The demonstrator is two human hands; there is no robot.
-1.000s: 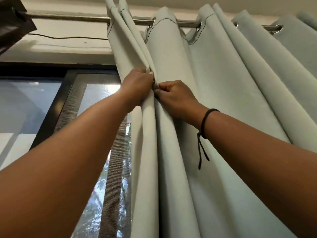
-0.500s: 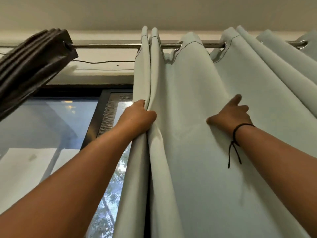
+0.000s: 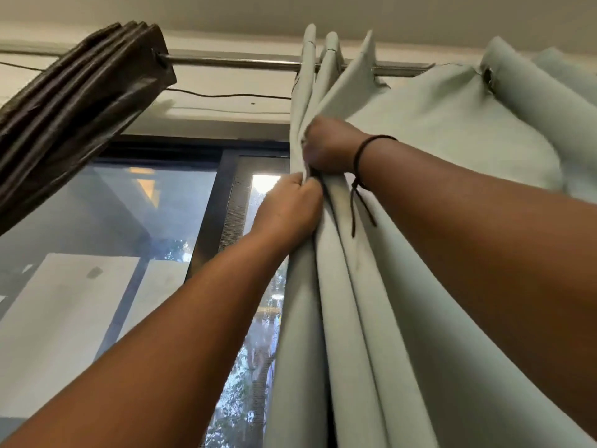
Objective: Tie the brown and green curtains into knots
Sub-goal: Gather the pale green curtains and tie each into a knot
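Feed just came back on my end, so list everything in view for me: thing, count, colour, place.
green curtain: one, pale green, hanging from the rod at right, pleats gathered at its left edge
brown curtain: one, dark brown, bunched at the rod's left end
curtain rod: one, metal, across the top
wire: one, dark, along the wall under the rod
window: one, dark frame, behind the arms
wrist cord: one, black, on the right wrist
left hand: grips the gathered pleats
right hand: grips the pleats just above it
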